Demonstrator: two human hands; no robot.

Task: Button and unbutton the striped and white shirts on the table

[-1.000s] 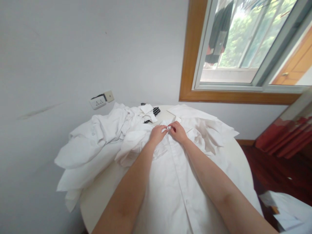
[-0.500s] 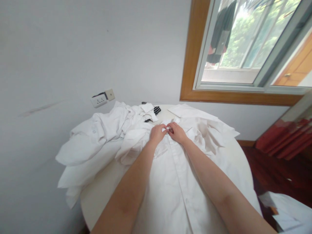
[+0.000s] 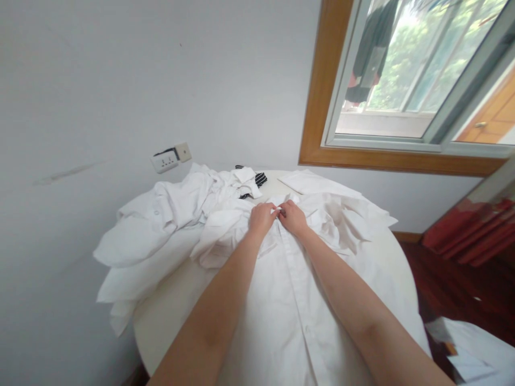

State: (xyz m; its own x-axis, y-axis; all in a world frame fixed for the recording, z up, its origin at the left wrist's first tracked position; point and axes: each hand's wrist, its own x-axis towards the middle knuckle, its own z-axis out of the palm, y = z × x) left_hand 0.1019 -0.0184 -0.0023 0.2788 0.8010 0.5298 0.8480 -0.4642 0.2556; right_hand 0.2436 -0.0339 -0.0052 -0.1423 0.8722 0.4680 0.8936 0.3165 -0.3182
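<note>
round table (image 3: 169, 311); both hands (image 3: 277, 219) together, pinching white shirt (image 3: 289, 300) near collar.

Shirt (image 3: 289, 300) flat on table (image 3: 169, 316); clothes pile (image 3: 161, 225) left; window (image 3: 402, 80) behind, right.

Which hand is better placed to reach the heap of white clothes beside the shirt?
Left, probably. Both hands pinch the shirt near its collar, but the left hand is on the side next to the heap of white clothes; the right hand would have to cross over it.
</note>
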